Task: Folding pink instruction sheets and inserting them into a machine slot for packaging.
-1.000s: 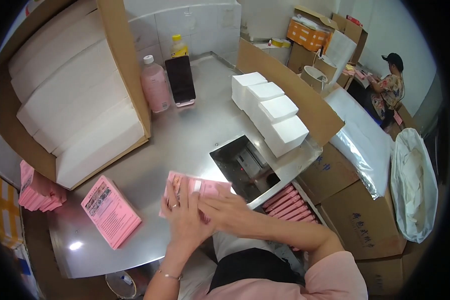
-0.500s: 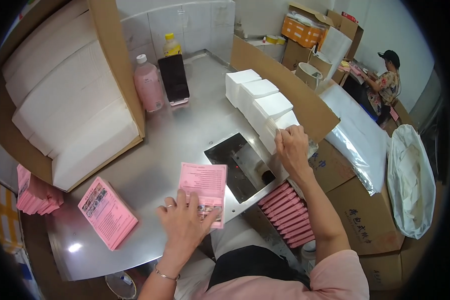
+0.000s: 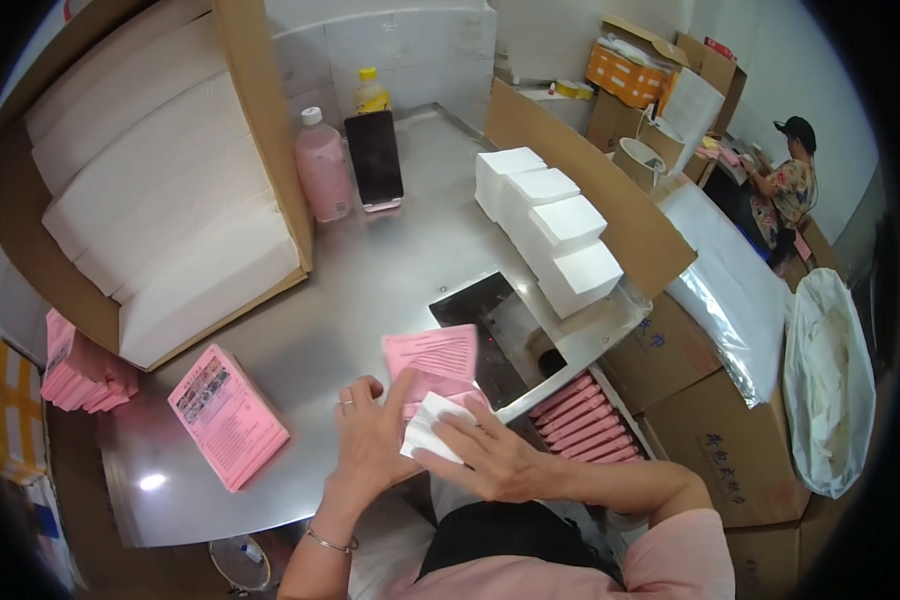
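An open pink printed paper sleeve [image 3: 432, 352] is in front of me at the table's near edge, its top flap spread away from me. My left hand [image 3: 368, 440] grips the sleeve's left side, with the index finger lying along it. My right hand [image 3: 498, 458] is closed on a small folded white napkin [image 3: 430, 428], pressed against the sleeve's lower part; its fingers hide part of both. Whether the napkin sits inside the sleeve or on top, I cannot tell. A pile of flat pink sleeves [image 3: 228, 418] lies to the left of my left hand.
White napkin stacks [image 3: 580, 272] stand at the right beside a cardboard flap [image 3: 590, 180]. A rectangular opening [image 3: 500, 340] cuts the metal table [image 3: 360, 290]. Pink packets [image 3: 585, 420] fill a box below. A napkin carton [image 3: 260, 150], bottle [image 3: 324, 170] and phone [image 3: 375, 160] stand behind. Another person [image 3: 792, 190] sits far right.
My right hand has come from the napkin stacks to the sleeve, bringing a napkin. My left hand has shifted from lying over the sleeve to gripping its left side.
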A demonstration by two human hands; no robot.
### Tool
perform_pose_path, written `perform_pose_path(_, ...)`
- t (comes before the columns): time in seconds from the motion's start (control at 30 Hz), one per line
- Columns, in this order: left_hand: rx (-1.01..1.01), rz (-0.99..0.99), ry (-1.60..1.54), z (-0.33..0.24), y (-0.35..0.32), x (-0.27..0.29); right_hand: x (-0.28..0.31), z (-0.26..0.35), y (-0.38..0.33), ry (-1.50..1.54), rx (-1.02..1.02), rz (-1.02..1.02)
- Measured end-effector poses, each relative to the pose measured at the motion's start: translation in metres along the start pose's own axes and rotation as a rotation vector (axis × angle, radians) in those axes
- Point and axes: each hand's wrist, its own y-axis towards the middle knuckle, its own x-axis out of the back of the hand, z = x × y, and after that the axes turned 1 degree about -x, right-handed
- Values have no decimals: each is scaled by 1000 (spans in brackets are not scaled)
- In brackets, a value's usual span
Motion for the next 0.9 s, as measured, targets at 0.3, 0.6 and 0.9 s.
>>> perform_pose_path(0.3, 190, 72, -252, -3, -12, 15, -62, -109, 0, 8, -595, 49)
perform_pose_path(0.6, 262, -486, 270, 78, -84, 80, 41, -117, -3, -498, -590, -124)
perform_pose_path(0.9, 519, -285, -203, 77, -65, 73, 41, -166, -40, -591, -774, -157)
